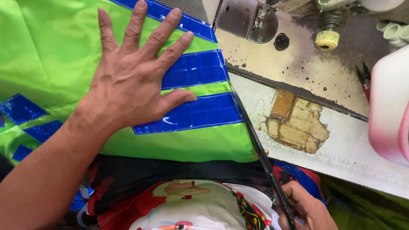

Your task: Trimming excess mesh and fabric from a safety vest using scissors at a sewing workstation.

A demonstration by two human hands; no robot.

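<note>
Left hand (135, 73) flat, pinning green vest (24, 33); right hand (312, 227) grips scissors (261, 155). Keep blades tight along the vest's right edge, fabric taut.

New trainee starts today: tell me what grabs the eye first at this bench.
The neon green fabric with shiny blue strips fills the left, pinned flat by the spread left hand. Along its right edge the right hand runs long scissors. At far right sits a pink-rimmed white tray.
</note>
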